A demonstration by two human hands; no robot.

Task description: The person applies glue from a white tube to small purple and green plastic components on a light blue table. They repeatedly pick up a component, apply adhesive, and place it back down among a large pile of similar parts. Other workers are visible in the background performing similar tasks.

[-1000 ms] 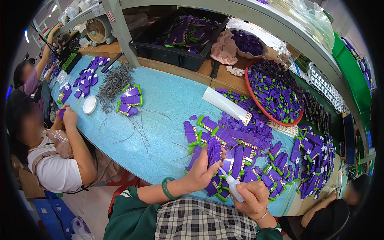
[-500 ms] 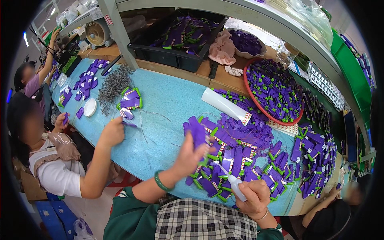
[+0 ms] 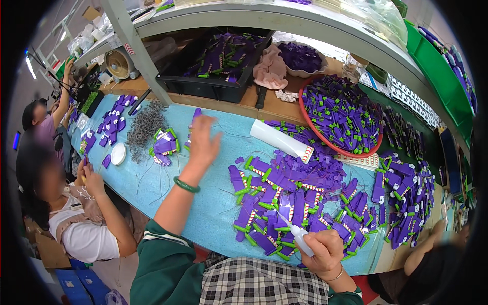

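My left hand (image 3: 202, 145), with a green bangle at its wrist, is stretched toward the far side of the blue table, fingers apart. Just beyond it is a purple piece with a green end (image 3: 195, 118), partly hidden behind the hand. In my right hand (image 3: 325, 250) is a small white squeeze bottle (image 3: 302, 241) with a thin nozzle pointing up and left. The nozzle tip is over a spread of purple pieces with green tips and red-and-white striped bands (image 3: 262, 208). Smaller purple pieces (image 3: 320, 170) are heaped behind these.
A red basket (image 3: 303, 109) of purple-green pieces stands at the back right, a black bin (image 3: 203, 90) at the back. A white roll (image 3: 277, 140) lies between. At left are tangled grey wires (image 3: 147, 124), a white lid (image 3: 118, 153) and a co-worker (image 3: 89, 229). A shelf beam (image 3: 213, 23) crosses overhead.
My left hand has carried a purple piece from above the pile to the far left and opened. My right hand stays with the bottle. The left co-worker's hand has drawn back from the table.
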